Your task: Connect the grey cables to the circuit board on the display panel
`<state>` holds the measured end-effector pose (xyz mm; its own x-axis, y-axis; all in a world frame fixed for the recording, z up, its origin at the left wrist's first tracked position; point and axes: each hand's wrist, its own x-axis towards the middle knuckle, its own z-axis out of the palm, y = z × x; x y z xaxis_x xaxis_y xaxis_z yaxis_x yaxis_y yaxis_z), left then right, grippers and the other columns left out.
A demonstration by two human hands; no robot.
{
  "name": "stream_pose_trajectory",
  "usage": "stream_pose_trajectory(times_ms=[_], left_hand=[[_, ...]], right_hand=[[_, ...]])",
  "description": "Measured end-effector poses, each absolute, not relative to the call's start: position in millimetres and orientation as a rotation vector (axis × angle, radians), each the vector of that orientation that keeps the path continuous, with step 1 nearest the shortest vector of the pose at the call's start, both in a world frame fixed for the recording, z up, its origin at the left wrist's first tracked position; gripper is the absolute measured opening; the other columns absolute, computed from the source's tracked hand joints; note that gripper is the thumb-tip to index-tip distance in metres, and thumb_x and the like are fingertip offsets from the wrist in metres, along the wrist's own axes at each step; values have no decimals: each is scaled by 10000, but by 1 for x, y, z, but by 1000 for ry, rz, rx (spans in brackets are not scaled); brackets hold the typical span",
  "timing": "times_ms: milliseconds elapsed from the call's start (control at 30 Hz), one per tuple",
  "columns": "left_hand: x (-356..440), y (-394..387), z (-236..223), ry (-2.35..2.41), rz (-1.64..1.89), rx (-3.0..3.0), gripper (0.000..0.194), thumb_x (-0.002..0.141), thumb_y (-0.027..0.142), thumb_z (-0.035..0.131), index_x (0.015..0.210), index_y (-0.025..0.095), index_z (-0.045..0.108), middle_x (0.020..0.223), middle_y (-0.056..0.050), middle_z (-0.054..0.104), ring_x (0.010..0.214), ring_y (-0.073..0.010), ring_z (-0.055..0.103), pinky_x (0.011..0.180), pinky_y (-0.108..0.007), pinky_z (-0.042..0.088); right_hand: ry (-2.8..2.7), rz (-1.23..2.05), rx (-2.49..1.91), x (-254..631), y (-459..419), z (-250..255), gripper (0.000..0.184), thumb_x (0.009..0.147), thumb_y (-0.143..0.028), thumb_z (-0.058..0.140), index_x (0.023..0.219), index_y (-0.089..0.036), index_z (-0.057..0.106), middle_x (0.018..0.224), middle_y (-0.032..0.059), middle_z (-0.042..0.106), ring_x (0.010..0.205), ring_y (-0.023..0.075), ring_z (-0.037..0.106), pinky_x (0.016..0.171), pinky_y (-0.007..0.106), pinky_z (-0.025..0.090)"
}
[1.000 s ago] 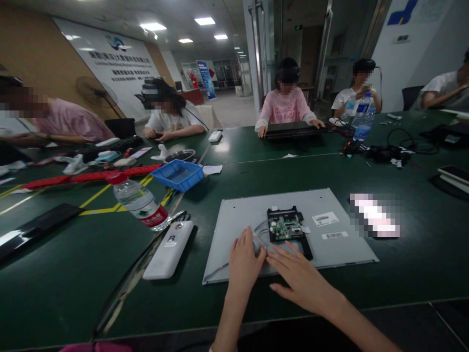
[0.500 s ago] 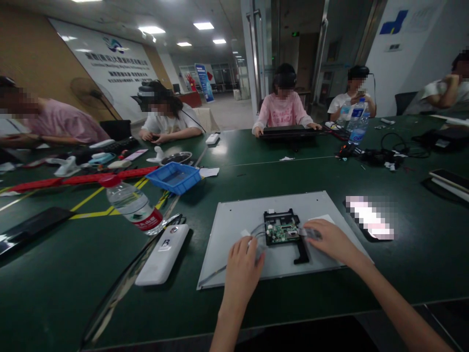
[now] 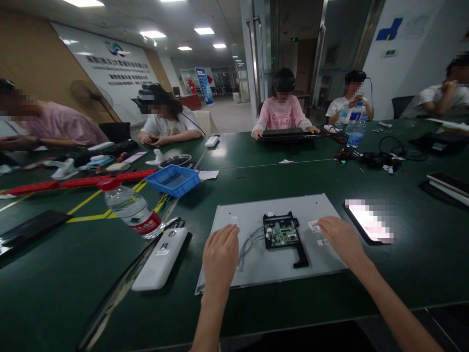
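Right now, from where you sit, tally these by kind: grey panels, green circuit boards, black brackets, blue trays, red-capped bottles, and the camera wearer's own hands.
Grey panel: 1
Green circuit board: 1
Black bracket: 1
Blue tray: 1
Red-capped bottle: 1
Own hands, left hand and right hand: 2
Total: 7

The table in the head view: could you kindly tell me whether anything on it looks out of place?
A small white scrap lies loose beyond the panel, like stray litter. The bottle seems to lean left in the picture, possibly only lens distortion.
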<state>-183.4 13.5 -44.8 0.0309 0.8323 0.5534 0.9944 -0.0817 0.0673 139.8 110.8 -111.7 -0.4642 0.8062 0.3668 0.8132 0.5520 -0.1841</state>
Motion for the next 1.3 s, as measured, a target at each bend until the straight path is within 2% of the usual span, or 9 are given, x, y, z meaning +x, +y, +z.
stream_pose_trajectory(times_ms=[167, 333, 433, 667, 867, 1067, 1300], left_hand=[[-195, 24, -65, -2013, -458, -2086, 262, 849, 130, 429, 941, 209, 661, 1003, -66, 693, 1025, -236, 605, 957, -450, 381], [-201, 23, -78, -2071, -500, -2110, 299, 824, 113, 418, 987, 227, 641, 1057, -59, 674, 1030, -217, 602, 998, -464, 344], [-201, 21, -79, -2083, -508, -2104, 323, 815, 94, 406, 1030, 212, 617, 1084, -70, 662, 1059, -211, 586, 1021, -461, 323], [-202, 18, -79, -2014, -534, -2081, 363, 830, 108, 406, 1159, 186, 539, 1152, -91, 625, 1128, -214, 537, 1063, -473, 271], [-201, 17, -77, -1945, -568, -2111, 326, 878, 174, 391, 1178, 180, 520, 1171, -94, 609, 1151, -217, 514, 1069, -468, 263], [-200, 16, -75, -1921, -588, -2117, 316, 900, 211, 386, 1184, 177, 520, 1181, -97, 600, 1160, -220, 504, 1068, -469, 266], [-202, 19, -79, -1899, -590, -2122, 323, 907, 228, 392, 1203, 167, 507, 1201, -103, 586, 1180, -224, 486, 1068, -470, 269]], right_hand=[[-2369, -6, -1343, 152, 110, -121, 336, 846, -156, 401, 1069, -162, 652, 1111, 131, 639, 1047, 276, 576, 920, 482, 446], [-2251, 195, -1310, 126, 113, -103, 392, 842, -159, 380, 1171, -172, 593, 1156, 96, 626, 1077, 223, 567, 942, 423, 450], [-2298, 310, -1197, 93, 126, -88, 362, 854, -181, 415, 1170, -176, 593, 1164, 84, 627, 1088, 205, 562, 961, 391, 436], [-2479, 352, -926, 27, 166, -84, 239, 850, -247, 526, 1039, -200, 663, 1110, 79, 654, 1039, 186, 583, 928, 336, 437], [-2523, 381, -924, 4, 173, -94, 229, 886, -202, 474, 972, -177, 685, 977, 69, 691, 938, 168, 612, 858, 293, 452], [-2445, 316, -1033, 26, 173, -89, 235, 887, -169, 465, 976, -183, 681, 1005, 59, 685, 961, 170, 609, 861, 292, 450], [-2308, 100, -1257, 104, 173, -101, 281, 870, -164, 451, 1030, -176, 681, 1127, 98, 643, 1062, 229, 569, 933, 386, 436]])
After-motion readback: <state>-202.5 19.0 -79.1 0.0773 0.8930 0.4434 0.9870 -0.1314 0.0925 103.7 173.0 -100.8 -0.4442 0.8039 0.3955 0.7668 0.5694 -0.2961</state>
